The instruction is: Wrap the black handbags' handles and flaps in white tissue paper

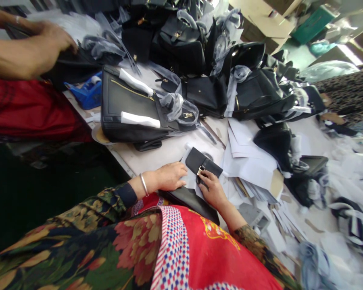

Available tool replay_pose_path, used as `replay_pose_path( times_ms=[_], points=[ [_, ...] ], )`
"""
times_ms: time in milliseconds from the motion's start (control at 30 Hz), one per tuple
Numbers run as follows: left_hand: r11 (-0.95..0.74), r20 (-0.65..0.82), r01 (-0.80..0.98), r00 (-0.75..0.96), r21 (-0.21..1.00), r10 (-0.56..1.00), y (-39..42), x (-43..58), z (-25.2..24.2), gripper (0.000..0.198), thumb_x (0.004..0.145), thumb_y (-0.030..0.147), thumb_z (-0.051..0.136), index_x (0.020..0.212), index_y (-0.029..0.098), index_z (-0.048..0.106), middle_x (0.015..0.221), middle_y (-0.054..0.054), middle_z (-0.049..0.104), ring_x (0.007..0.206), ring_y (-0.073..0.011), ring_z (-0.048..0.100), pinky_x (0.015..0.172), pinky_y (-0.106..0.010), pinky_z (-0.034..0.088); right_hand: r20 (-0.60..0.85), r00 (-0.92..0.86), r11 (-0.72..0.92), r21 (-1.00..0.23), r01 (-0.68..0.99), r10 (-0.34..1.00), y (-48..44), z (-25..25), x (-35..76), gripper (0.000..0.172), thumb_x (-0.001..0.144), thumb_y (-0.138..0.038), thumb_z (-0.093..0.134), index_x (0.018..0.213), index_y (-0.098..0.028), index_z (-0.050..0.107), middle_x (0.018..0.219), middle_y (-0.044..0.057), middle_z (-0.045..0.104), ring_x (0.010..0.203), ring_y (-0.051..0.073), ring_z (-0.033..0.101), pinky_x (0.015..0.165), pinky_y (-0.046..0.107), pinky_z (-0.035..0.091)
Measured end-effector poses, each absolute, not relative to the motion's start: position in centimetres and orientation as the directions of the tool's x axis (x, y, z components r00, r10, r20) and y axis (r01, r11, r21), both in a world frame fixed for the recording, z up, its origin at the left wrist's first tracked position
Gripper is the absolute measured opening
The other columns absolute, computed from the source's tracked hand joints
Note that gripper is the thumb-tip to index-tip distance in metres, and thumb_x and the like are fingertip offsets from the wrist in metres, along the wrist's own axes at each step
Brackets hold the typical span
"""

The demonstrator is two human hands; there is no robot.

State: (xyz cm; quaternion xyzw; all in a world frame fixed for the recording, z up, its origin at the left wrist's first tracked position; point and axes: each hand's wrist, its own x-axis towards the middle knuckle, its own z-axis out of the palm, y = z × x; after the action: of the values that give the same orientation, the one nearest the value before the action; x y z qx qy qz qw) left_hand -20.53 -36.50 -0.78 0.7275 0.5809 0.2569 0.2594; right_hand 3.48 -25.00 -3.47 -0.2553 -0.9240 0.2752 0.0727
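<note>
A small black leather piece [195, 160] with a gold buckle lies on white paper [186, 182] near the table's front edge. My right hand [211, 189] has its fingers on the buckle and the strap below it. To the left, my left hand [171, 176], with a silver bangle at the wrist, rests on the white paper beside the leather piece, fingers close together and partly bent. A larger black leather item [196, 201] lies under the paper, against the red apron.
A black bag [130, 104] with white-wrapped handles stands behind my hands, more black bags beyond it. A blue tape dispenser [87, 92] sits at the left. White sheets [245, 161] lie at the right. Another person's hands [48, 44] are at the upper left.
</note>
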Motion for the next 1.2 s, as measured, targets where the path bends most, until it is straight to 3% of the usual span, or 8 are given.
replay_pose_path(
  times_ms=[133, 233, 300, 400, 500, 600, 833, 1200],
  points=[
    [0.095, -0.012, 0.645, -0.131, 0.758, 0.991, -35.9, -22.3, -0.8, 0.041, 0.088, 0.038, 0.059, 0.119, 0.011, 0.067, 0.127, -0.016, 0.065, 0.119, -0.0252, 0.059, 0.107, -0.034, 0.042, -0.031, -0.792, 0.565, -0.683, 0.462, 0.609, -25.1, -2.0, 6.6, 0.024, 0.094, -0.033, 0.053, 0.095, -0.022, 0.075, 0.105, 0.009, 0.071, 0.102, 0.022, 0.065, 0.095, 0.038, 0.050],
    [0.424, -0.277, 0.463, -0.352, 0.778, 0.894, -34.7, -23.0, -1.8, 0.058, 0.084, 0.052, 0.060, 0.125, 0.010, 0.064, 0.130, -0.017, 0.064, 0.121, -0.0288, 0.059, 0.104, -0.035, 0.043, -0.023, -0.467, 0.355, -0.617, 0.702, 0.884, -25.2, -2.3, 8.8, 0.035, 0.088, -0.045, 0.056, 0.102, -0.017, 0.072, 0.112, 0.015, 0.068, 0.108, 0.029, 0.062, 0.098, 0.046, 0.048],
    [0.564, -0.478, 0.250, -0.332, 0.787, 0.813, -33.8, -22.9, -2.9, 0.065, 0.077, 0.060, 0.066, 0.118, 0.010, 0.067, 0.124, -0.018, 0.067, 0.116, -0.0316, 0.062, 0.097, -0.034, 0.048, -0.181, -0.203, 0.057, -0.594, 0.802, 0.962, -25.4, -3.1, 9.7, 0.048, 0.081, -0.051, 0.060, 0.110, -0.013, 0.069, 0.117, 0.019, 0.067, 0.110, 0.034, 0.061, 0.097, 0.050, 0.048],
    [0.683, -0.690, -0.093, -0.098, 0.724, 0.717, -32.8, -22.1, -4.5, 0.065, 0.067, 0.066, 0.073, 0.095, 0.007, 0.074, 0.104, -0.021, 0.074, 0.097, -0.0349, 0.070, 0.081, -0.037, 0.054, -0.630, -0.066, -0.454, -0.625, 0.635, 0.774, -26.2, -4.2, 10.0, 0.050, 0.080, -0.056, 0.062, 0.108, -0.015, 0.068, 0.107, 0.017, 0.072, 0.103, 0.033, 0.066, 0.088, 0.047, 0.054],
    [0.712, -0.718, -0.258, 0.086, 0.653, 0.690, -32.4, -21.6, -5.3, 0.056, 0.063, 0.059, 0.080, 0.084, 0.007, 0.074, 0.093, -0.020, 0.076, 0.080, -0.0323, 0.072, 0.074, -0.038, 0.056, -0.797, -0.256, -0.741, -0.604, 0.293, 0.548, -27.0, -4.6, 9.3, 0.043, 0.083, -0.052, 0.062, 0.105, -0.015, 0.067, 0.096, 0.014, 0.075, 0.095, 0.030, 0.071, 0.083, 0.043, 0.058],
    [0.708, -0.697, -0.358, 0.185, 0.608, 0.692, -32.4, -21.6, -5.2, 0.044, 0.061, 0.042, 0.086, 0.085, 0.008, 0.074, 0.089, -0.017, 0.077, 0.075, -0.0279, 0.073, 0.074, -0.034, 0.057, -0.790, -0.330, -0.803, -0.581, 0.131, 0.517, -27.4, -4.3, 8.5, 0.033, 0.082, -0.039, 0.065, 0.103, -0.013, 0.066, 0.091, 0.013, 0.076, 0.088, 0.028, 0.073, 0.085, 0.041, 0.058],
    [0.757, -0.709, -0.413, 0.299, 0.507, 0.638, -33.6, -21.1, -4.7, 0.041, 0.061, 0.027, 0.085, 0.093, 0.007, 0.072, 0.085, -0.015, 0.077, 0.076, -0.0267, 0.074, 0.077, -0.034, 0.058, -0.777, -0.412, -0.841, -0.539, 0.045, 0.476, -28.2, -3.7, 8.0, 0.026, 0.076, -0.025, 0.069, 0.097, -0.010, 0.068, 0.084, 0.012, 0.077, 0.080, 0.026, 0.074, 0.085, 0.039, 0.058],
    [0.595, -0.607, -0.424, 0.123, 0.683, 0.785, -34.5, -21.5, 3.0, 0.052, 0.062, 0.022, 0.087, 0.109, 0.009, 0.071, 0.104, -0.018, 0.075, 0.092, -0.0312, 0.073, 0.088, -0.040, 0.056, -0.533, -0.451, -0.636, -0.764, -0.107, 0.716, -26.5, -0.7, 6.9, 0.036, 0.063, -0.030, 0.083, 0.091, -0.011, 0.072, 0.082, 0.010, 0.077, 0.070, 0.024, 0.072, 0.070, 0.035, 0.058]
  ],
)
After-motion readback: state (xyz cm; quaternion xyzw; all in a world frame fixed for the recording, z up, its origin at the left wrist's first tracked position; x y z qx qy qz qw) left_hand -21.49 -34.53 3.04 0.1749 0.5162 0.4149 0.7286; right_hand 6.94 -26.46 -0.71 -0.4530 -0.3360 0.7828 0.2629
